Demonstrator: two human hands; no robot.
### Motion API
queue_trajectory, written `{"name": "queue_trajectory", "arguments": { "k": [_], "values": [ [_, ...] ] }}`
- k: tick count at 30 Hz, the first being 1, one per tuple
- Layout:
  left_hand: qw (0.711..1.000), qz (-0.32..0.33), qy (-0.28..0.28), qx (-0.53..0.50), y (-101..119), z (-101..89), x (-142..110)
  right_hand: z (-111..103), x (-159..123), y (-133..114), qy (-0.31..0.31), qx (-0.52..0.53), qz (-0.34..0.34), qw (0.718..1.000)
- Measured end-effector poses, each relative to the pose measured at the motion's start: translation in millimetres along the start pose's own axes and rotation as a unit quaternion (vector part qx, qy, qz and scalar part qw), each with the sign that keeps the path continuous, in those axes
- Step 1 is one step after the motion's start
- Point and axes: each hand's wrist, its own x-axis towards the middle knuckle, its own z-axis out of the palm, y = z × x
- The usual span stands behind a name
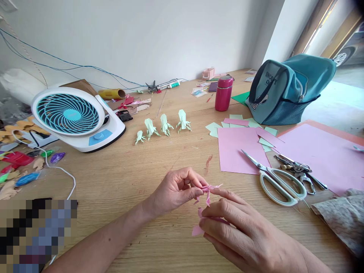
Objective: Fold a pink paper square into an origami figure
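Observation:
A folded pink paper figure (pixel 207 196) with thin pointed legs is between my two hands, just above the table. My left hand (pixel 178 188) pinches its upper part between thumb and fingertips. Curled around its lower side, my right hand (pixel 236 223) holds it, with the index finger stretched to the thin points. A wider pink flap (pixel 197 229) sticks out below the right fingers; how it joins the legs is hidden by that hand. Beyond the hands, several pale green folded paper figures (pixel 165 125) stand in a row.
Scissors (pixel 280 184) rest partly on a pink sheet (pixel 237 146) at right, beside a bunch of keys (pixel 298 168). Behind are a magenta flask (pixel 223 93) and a teal bag (pixel 290 89). A white fan (pixel 76 113) stands left, its cord (pixel 72 176) trailing along the table.

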Motion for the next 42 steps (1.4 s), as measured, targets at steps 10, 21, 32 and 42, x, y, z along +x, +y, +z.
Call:
{"name": "queue_trajectory", "arguments": {
  "k": [10,21,32,42],
  "values": [
    [0.993,-0.002,0.020,0.120,5,3.5,0,6,-2,2,-0.020,0.001,-0.003,1.000],
    [0.984,-0.015,-0.001,0.176,12,4.8,1,9,-4,4,-0.039,-0.013,-0.012,0.999],
    [0.997,-0.055,-0.019,0.056,5,4.0,0,10,-8,7,-0.074,-0.033,-0.037,0.996],
    [0.999,-0.011,0.021,0.034,2,-4.0,3,-6,1,1,0.036,0.035,0.043,0.998]
  ]
}}
